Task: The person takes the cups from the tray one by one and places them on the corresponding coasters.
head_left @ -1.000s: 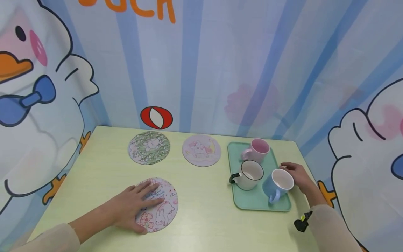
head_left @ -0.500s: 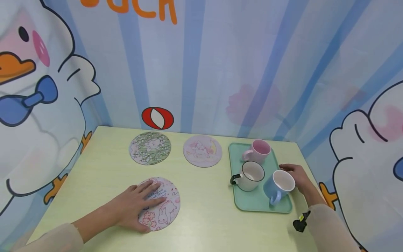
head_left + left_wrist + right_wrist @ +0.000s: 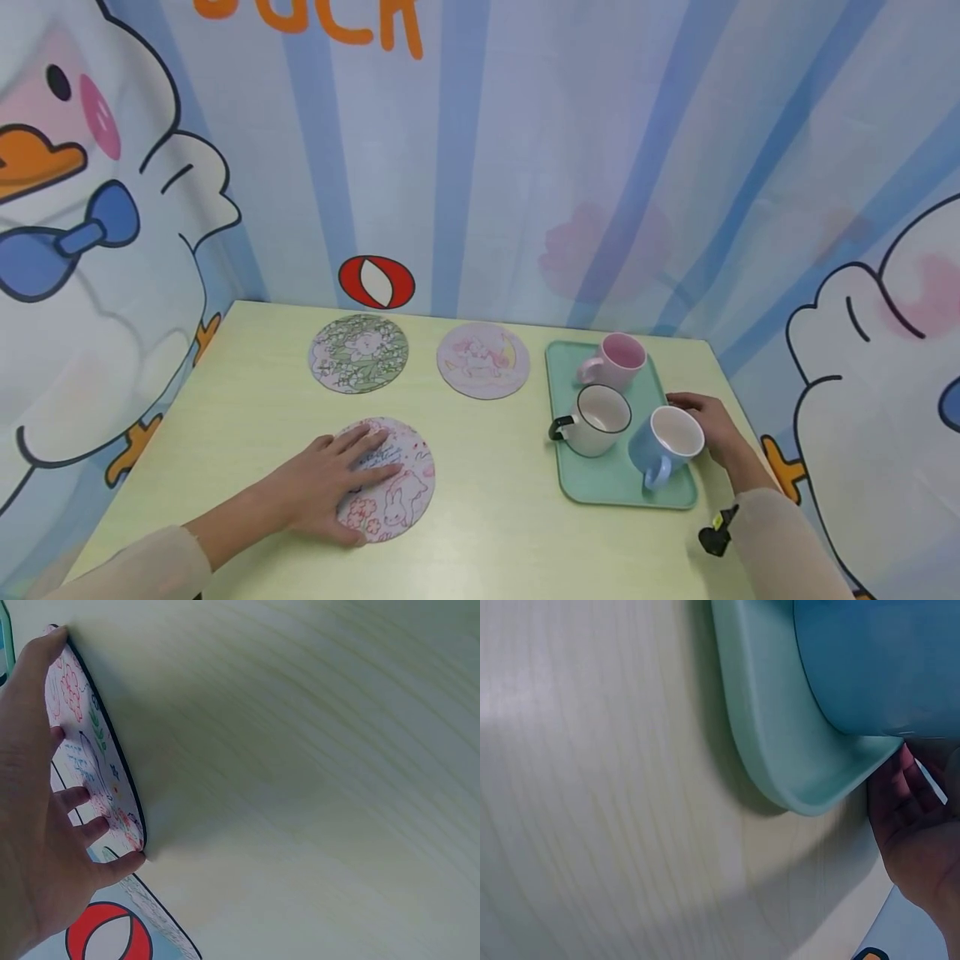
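In the head view my left hand point(image 3: 333, 483) lies with spread fingers over a round placemat point(image 3: 401, 500) printed with rabbits and red flowers. Its thumb reaches the near edge, and in the left wrist view the fingertips rest along the placemat's point(image 3: 94, 742) face and rim. My right hand point(image 3: 708, 425) is at the right side of a green tray point(image 3: 600, 487), fingers against its outer edge, partly hidden by a blue mug point(image 3: 660, 454). A white mug with a black rim point(image 3: 592, 433) and a pink mug point(image 3: 615, 367) share the tray.
Two more round placemats lie at the back: a green floral one point(image 3: 360, 354) and a pale pink unicorn one point(image 3: 483, 362). Behind the pale yellow table point(image 3: 495, 517) hangs a blue striped cloth point(image 3: 510, 167) with cartoon ducks. A small black object point(image 3: 716, 533) is by the right sleeve.
My left hand has slid the rabbit placemat slightly to the right and away from me. The right hand, tray and mugs stay in place.
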Action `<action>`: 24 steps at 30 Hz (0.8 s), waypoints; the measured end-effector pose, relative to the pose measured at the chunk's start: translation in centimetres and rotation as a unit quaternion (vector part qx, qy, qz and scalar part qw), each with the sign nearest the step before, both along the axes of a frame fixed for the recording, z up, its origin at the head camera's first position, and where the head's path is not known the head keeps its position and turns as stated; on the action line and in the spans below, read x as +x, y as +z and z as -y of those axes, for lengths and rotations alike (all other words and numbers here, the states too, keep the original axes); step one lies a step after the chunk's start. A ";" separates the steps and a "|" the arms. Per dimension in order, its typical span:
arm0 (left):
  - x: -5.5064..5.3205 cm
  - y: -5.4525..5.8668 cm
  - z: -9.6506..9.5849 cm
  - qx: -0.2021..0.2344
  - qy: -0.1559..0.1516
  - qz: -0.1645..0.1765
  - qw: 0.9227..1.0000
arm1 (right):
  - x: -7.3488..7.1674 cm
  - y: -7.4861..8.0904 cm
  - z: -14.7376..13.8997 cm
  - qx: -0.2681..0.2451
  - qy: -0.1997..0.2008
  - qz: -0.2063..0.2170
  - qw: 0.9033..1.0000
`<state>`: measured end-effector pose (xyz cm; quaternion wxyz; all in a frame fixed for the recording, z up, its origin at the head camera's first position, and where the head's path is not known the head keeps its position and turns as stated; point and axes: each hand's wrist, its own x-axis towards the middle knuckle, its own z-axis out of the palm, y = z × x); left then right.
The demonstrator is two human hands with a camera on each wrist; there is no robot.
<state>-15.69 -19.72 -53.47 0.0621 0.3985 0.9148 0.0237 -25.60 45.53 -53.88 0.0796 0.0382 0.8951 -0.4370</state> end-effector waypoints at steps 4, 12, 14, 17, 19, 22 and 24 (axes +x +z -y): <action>-0.4 -0.2 -0.2 -0.001 0.003 0.007 1.000 | 0.0 -0.1 -0.2 -0.006 -0.003 -0.003 1.000; -1.0 -0.4 -0.7 -0.001 0.006 0.011 1.000 | -0.1 -0.3 -0.1 -0.020 -0.003 -0.007 1.000; -1.1 -0.3 -0.8 -0.001 0.007 0.009 1.000 | -0.1 -0.4 -0.1 -0.020 -0.003 -0.008 1.000; -1.3 -0.3 -0.9 -0.003 0.008 0.010 1.000 | -0.1 -0.5 -0.1 -0.025 -0.004 -0.010 1.000; -1.4 -0.3 -1.1 -0.006 0.008 0.008 1.000 | -0.1 -0.6 0.0 -0.026 -0.005 -0.013 1.000; -1.7 -0.4 -1.3 -0.007 0.007 0.004 1.000 | 0.0 -0.6 0.0 -0.026 -0.006 -0.019 0.999; -1.9 -0.4 -1.4 -0.007 0.007 0.003 1.000 | 0.0 -0.6 0.1 -0.028 -0.008 -0.023 0.999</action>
